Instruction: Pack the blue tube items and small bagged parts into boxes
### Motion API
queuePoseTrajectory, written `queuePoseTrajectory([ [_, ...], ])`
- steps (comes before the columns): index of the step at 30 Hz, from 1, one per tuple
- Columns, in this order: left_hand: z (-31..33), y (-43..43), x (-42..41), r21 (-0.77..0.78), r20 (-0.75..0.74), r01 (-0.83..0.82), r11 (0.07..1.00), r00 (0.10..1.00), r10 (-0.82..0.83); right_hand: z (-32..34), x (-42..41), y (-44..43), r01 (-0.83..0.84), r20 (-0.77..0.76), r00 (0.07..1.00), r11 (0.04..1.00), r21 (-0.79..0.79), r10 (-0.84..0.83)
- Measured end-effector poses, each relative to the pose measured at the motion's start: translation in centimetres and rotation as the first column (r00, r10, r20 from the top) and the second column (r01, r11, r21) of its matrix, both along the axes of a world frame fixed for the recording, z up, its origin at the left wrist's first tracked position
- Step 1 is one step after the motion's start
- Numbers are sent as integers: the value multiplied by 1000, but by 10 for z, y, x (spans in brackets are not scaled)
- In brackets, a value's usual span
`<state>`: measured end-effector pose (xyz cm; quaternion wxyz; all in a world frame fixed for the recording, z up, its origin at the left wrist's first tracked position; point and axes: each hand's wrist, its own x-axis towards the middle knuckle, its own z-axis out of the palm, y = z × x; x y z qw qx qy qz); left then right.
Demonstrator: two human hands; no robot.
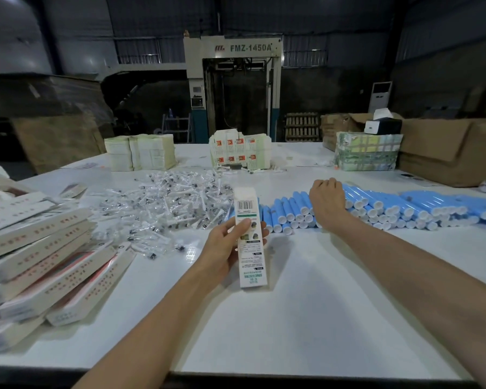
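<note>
One at a time: my left hand grips the box steady while my right hand, fingers hidden over the blue tubes, grip unclear, should lift one cleanly.

This is looking like a factory packing floor in a warehouse shed: dark corrugated metal walls are closing in the back, a tall industrial machine lettered FMZ-1450A is standing behind a wide white table, and bulk stock is lying across it, blue tubes in rows, small bagged parts heaped, flat printed boxes stacked, with big cardboard cartons and wooden pallets sitting beyond
</note>
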<state>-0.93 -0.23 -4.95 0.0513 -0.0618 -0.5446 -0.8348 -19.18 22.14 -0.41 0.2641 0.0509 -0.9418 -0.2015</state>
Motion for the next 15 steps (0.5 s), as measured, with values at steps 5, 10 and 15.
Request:
queuePoseTrajectory([
  [5,-2,-4,0,-80,-6,-22,997,1000,22,32,17,-6,-164,-10,981,807,-567,192],
  [10,0,-4,-1,-112,-10,13,994,1000,-14,66,71,-42,27,-261,706,-393,-919,658],
  [15,-1,-6,2,-120,-14,25,992,1000,-27,72,101,-68,174,-513,467,-643,-746,720],
])
